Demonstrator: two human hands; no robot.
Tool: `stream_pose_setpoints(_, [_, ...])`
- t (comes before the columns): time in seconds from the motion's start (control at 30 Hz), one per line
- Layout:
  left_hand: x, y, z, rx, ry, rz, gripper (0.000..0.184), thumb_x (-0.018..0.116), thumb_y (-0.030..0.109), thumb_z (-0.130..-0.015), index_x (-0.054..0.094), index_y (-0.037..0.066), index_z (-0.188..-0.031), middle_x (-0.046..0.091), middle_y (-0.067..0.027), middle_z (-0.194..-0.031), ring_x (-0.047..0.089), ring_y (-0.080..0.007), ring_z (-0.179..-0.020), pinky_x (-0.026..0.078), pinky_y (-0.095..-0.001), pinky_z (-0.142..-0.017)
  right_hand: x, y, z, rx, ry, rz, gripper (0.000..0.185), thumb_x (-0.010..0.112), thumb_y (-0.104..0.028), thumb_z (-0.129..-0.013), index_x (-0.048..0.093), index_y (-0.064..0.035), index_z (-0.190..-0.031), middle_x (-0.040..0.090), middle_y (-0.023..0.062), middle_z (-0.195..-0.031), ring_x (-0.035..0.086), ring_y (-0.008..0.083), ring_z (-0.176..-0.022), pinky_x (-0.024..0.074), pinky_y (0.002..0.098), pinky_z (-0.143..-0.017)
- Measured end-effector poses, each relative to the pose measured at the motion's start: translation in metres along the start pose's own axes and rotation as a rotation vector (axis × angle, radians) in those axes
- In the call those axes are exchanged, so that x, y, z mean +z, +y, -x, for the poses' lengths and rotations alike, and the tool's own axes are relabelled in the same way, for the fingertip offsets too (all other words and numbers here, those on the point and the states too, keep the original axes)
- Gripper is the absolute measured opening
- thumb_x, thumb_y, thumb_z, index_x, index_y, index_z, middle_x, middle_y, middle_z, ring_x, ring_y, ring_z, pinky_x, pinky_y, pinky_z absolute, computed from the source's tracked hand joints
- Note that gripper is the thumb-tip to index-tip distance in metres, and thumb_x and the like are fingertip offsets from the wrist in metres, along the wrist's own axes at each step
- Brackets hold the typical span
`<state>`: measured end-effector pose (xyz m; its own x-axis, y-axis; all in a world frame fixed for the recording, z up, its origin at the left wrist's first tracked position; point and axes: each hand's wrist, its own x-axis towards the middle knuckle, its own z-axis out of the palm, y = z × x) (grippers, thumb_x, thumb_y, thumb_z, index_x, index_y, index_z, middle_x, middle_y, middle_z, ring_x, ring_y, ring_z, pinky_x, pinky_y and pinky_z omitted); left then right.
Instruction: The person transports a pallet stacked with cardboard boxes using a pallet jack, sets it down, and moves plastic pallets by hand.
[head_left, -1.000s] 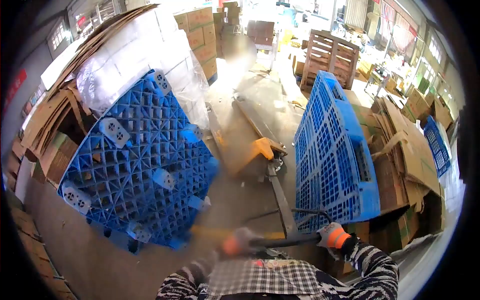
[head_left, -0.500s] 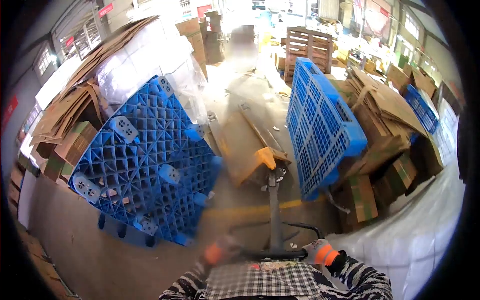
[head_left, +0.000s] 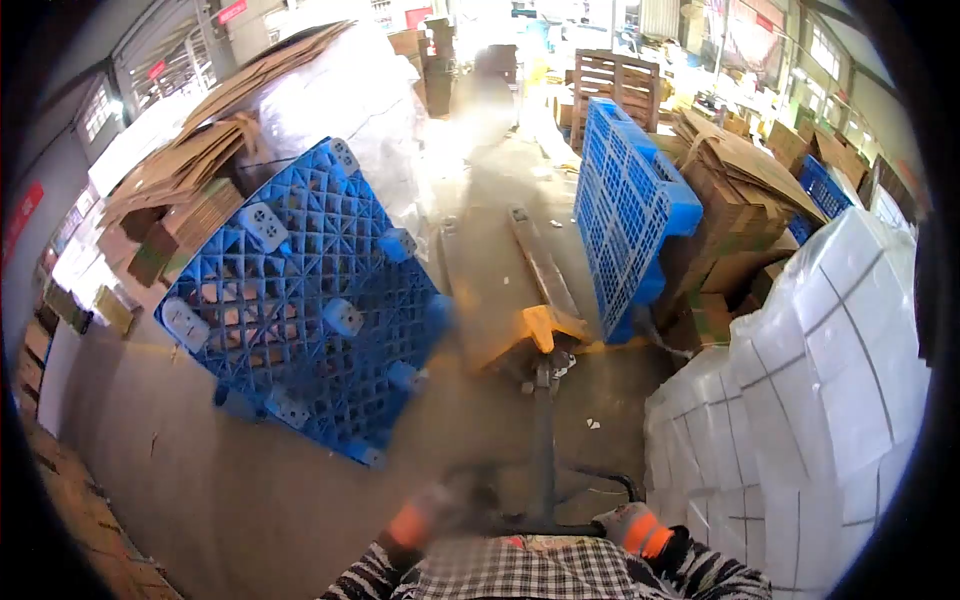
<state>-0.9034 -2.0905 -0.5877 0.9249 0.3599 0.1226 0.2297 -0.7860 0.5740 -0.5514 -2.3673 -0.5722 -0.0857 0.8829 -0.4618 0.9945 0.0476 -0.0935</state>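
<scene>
Both of my gloved hands, with orange cuffs, are on the black handle (head_left: pixel 548 528) of a pallet jack. My right hand (head_left: pixel 628 524) is closed around the right end of its bar. My left hand (head_left: pixel 432 512) is at the left end, closed on it too, though smeared in the picture. From the handle a grey shaft runs up to the jack's yellow body (head_left: pixel 540 328). Two forks point away from me along the floor, and the right fork (head_left: pixel 540 260) shows worn metal. Nothing lies on the forks.
A blue plastic pallet (head_left: pixel 300 300) stands tilted at left, its feet facing me. Another blue pallet (head_left: pixel 625 210) stands on edge at right, beside stacked cardboard (head_left: pixel 735 190). White wrapped bales (head_left: pixel 800 400) rise close on my right. A wooden pallet (head_left: pixel 615 90) stands farther back.
The view has drawn back from both blue pallets, and the pallet jack has come back with me. More of the white bales at right shows. Both hands stay at the handle.
</scene>
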Motion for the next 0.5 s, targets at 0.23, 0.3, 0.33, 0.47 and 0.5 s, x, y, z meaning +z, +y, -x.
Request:
stream_pose_setpoints(0.23, [0.032,0.044,0.17,0.004,0.102,0.055,0.02,0.07,0.023,-0.075,0.073,0.014,-0.093,0.067,-0.0117,-0.087,0.061,-0.0313,-0.087,0.05,-0.0439,-0.079,0.028,-0.14,0.092,0.048,-0.031,-0.18,0.023,0.049,-0.021,-0.089,0.067,-0.0141,-0.102,0.069,0.0058,-0.081,0.067,0.0261,-0.078,0.0508,0.0375,-0.064])
stream_pose_setpoints(0.3, [0.031,0.057,0.212,0.032,0.102,0.033,0.019,0.071,0.022,-0.076,0.074,0.014,-0.092,0.067,-0.0122,-0.089,0.061,-0.0315,-0.088,0.05,-0.0445,-0.081,0.123,-0.169,0.102,-0.003,0.213,-0.417,0.023,0.048,-0.019,-0.089,0.067,-0.0142,-0.102,0.069,0.0065,-0.084,0.067,0.026,-0.081,0.0508,0.0368,-0.066])
stream_pose_setpoints(0.33, [0.022,0.069,0.227,0.0,0.06,0.048,0.018,0.071,0.021,-0.075,0.074,0.013,-0.091,0.067,-0.0121,-0.09,0.061,-0.0315,-0.089,0.05,-0.0446,-0.081,0.161,-0.186,0.107,-0.054,0.452,-0.652,0.023,0.048,-0.017,-0.089,0.067,-0.0143,-0.101,0.07,0.0071,-0.087,0.067,0.026,-0.084,0.0508,0.0361,-0.067])
stream_pose_setpoints(0.47, [-0.014,0.134,0.305,-0.065,0.022,0.09,0.019,0.073,0.018,-0.073,0.074,0.013,-0.091,0.068,-0.0115,-0.091,0.062,-0.0319,-0.09,0.051,-0.0452,-0.082,0.064,-0.304,0.187,-0.027,0.274,-0.435,0.023,0.046,-0.015,-0.09,0.066,-0.013,-0.1,0.069,0.0103,-0.091,0.065,0.0269,-0.088,0.0508,0.0346,-0.073])
stream_pose_setpoints(0.5, [-0.013,0.143,0.327,-0.052,0.008,0.103,0.019,0.073,0.018,-0.073,0.074,0.013,-0.091,0.068,-0.0115,-0.091,0.062,-0.0319,-0.09,0.051,-0.0452,-0.082,0.075,-0.325,0.196,-0.005,0.166,-0.36,0.023,0.046,-0.014,-0.09,0.065,-0.0135,-0.101,0.069,0.0109,-0.091,0.066,0.0275,-0.088,0.0509,0.0348,-0.075])
